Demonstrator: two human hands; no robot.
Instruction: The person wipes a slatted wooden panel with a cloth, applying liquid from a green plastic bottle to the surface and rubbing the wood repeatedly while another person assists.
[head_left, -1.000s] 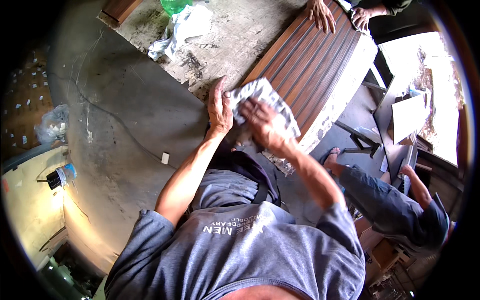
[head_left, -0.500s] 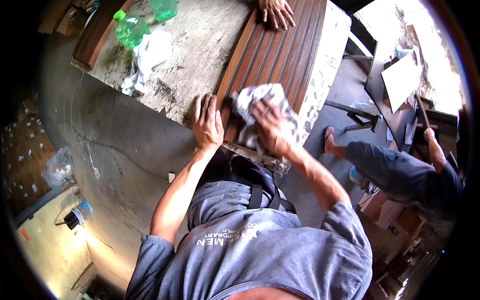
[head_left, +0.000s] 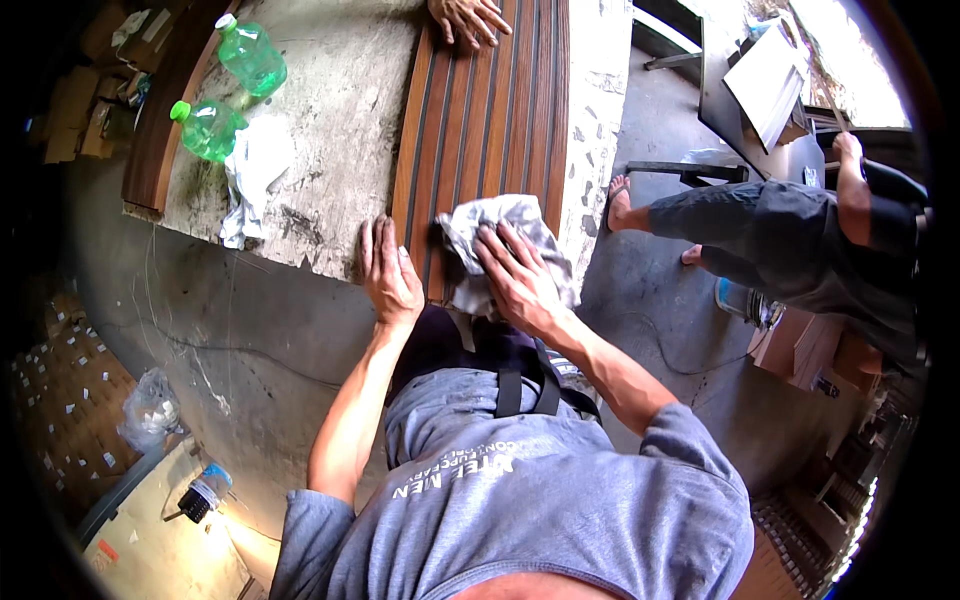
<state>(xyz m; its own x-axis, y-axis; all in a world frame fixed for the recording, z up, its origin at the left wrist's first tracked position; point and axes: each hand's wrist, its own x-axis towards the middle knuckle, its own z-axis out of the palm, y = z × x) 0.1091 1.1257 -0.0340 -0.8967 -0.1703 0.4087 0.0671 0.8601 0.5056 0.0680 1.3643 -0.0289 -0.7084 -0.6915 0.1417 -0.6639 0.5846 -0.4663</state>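
Note:
A brown wood-grain panel (head_left: pixel 480 130) with dark lengthwise grooves lies along the right side of a worn, stained table (head_left: pixel 335 130). My right hand (head_left: pixel 515 280) presses a crumpled white-and-grey rag (head_left: pixel 545 225) onto the panel's near end, fingers spread over the cloth. My left hand (head_left: pixel 392 275) rests at the near left corner of the panel, its fingers stretched out along the edge with nothing in them. Another person's hand (head_left: pixel 468 20) lies on the panel's far left part.
Two green bottles (head_left: pixel 250 55) and a white cloth (head_left: pixel 252 175) are on the table's left, beside another brown panel (head_left: pixel 165 130). At right, a co-worker (head_left: pixel 790 225) stands near a low dark stand (head_left: pixel 690 172). A bucket (head_left: pixel 738 297) sits on the floor.
The rag under my right hand has moved a little toward the panel's near end. My left hand keeps to the corner. The whole view has swung, shifting the table leftward.

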